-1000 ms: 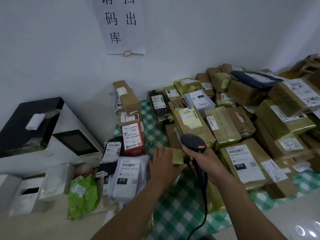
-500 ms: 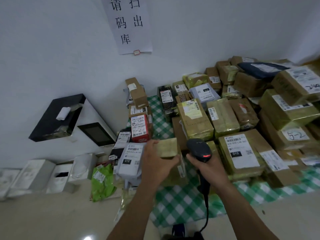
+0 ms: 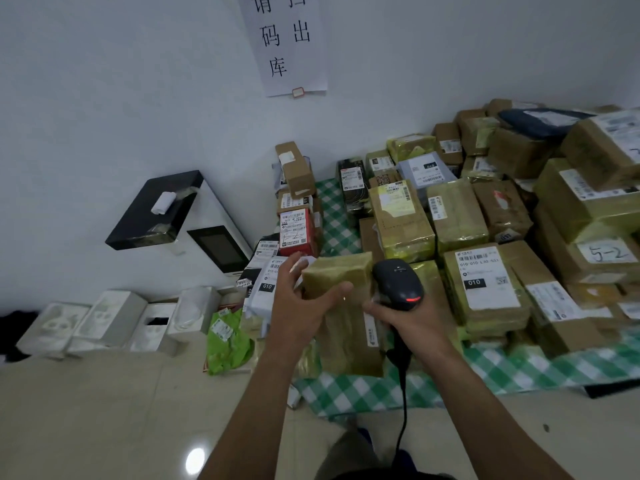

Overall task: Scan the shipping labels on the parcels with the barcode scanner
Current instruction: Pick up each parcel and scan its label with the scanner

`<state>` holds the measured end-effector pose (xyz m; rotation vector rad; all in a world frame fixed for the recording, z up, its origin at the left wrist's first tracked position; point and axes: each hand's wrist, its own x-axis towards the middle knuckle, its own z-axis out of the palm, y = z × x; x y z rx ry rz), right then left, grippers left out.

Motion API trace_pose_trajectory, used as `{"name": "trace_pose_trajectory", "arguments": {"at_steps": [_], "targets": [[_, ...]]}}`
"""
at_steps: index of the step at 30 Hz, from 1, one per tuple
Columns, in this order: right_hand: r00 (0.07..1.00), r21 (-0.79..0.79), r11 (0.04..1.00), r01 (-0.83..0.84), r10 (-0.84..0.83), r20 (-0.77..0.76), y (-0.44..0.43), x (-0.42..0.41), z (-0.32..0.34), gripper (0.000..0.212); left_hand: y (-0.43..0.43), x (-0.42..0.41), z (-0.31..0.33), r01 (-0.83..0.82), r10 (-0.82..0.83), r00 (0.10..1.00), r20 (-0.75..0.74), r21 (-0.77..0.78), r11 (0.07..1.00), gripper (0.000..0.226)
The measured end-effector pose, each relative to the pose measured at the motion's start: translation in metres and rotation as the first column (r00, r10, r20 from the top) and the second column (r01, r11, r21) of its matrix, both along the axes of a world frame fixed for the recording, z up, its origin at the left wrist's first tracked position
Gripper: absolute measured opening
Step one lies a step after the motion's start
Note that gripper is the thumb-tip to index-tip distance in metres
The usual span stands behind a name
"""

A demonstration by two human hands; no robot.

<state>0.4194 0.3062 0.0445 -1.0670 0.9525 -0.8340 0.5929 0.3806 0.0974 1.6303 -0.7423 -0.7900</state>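
Observation:
My left hand (image 3: 300, 306) grips a small parcel wrapped in yellowish tape (image 3: 336, 277) and holds it up above the pile, its near side plain with no label showing. Just to its right, my right hand (image 3: 405, 318) is closed around the handle of a black barcode scanner (image 3: 397, 284) with a red light lit on its head; its cable (image 3: 401, 393) hangs down toward me. The scanner head nearly touches the parcel's right edge. Many taped cardboard parcels with white shipping labels (image 3: 485, 275) lie piled on a green checked cloth (image 3: 374, 393).
A red box (image 3: 297, 233) and white mailer bags (image 3: 268, 289) lie left of the held parcel, with a green bag (image 3: 227, 341) on the floor. A black-and-white machine (image 3: 180, 216) and white boxes (image 3: 104, 323) stand along the wall. A paper sign (image 3: 284, 43) hangs above.
My left hand picked the small taped parcel off the pile and raised it next to the scanner. The scanner's red light has come on. The camera view shifted left and back.

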Motion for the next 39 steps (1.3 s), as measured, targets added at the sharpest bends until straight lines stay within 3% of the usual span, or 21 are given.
{"name": "trace_pose_trajectory", "arguments": {"at_steps": [2,5,9,14,19,22,27,32,39], "targets": [[0.997,0.101,0.994,0.038,-0.045,0.063,-0.002,0.001,-0.003,0.039,0.009,-0.005,-0.003,0.015,-0.014,0.999,-0.037,0.034,0.999,0.100],[0.979,0.239,0.969,0.067,-0.110,0.172,-0.003,0.006,0.001,0.041,0.027,-0.016,-0.015,0.049,-0.061,0.996,0.071,0.160,0.986,0.114],[0.961,0.267,0.958,0.106,-0.167,0.219,-0.005,0.018,0.007,0.050,0.039,-0.033,-0.024,0.026,-0.085,0.959,0.271,0.213,0.977,0.136],[0.944,0.299,0.939,0.172,-0.244,0.221,-0.001,0.031,0.016,0.044,0.035,-0.030,-0.026,-0.027,-0.078,0.886,0.458,0.219,0.975,0.136],[0.967,0.214,0.960,0.183,-0.215,0.137,0.007,0.030,0.019,0.025,0.033,-0.008,-0.019,-0.075,-0.013,0.928,0.373,0.221,0.972,0.116],[0.984,0.126,0.980,0.154,-0.163,0.065,0.010,0.026,0.018,0.028,0.032,0.021,-0.012,-0.081,0.014,0.958,0.286,0.223,0.971,0.105],[0.995,-0.075,0.997,-0.023,0.016,-0.100,0.017,0.019,0.018,0.023,0.023,0.068,0.011,-0.052,-0.024,0.953,0.301,0.239,0.970,0.093],[0.970,-0.158,0.965,-0.209,0.184,-0.159,0.024,0.015,0.025,0.038,0.013,0.094,0.027,-0.015,-0.095,0.919,0.382,0.277,0.961,0.095],[0.959,-0.217,0.943,-0.252,0.213,-0.186,0.030,0.016,0.031,0.046,0.006,0.095,0.031,0.010,-0.151,0.899,0.412,0.325,0.946,0.079]]}}
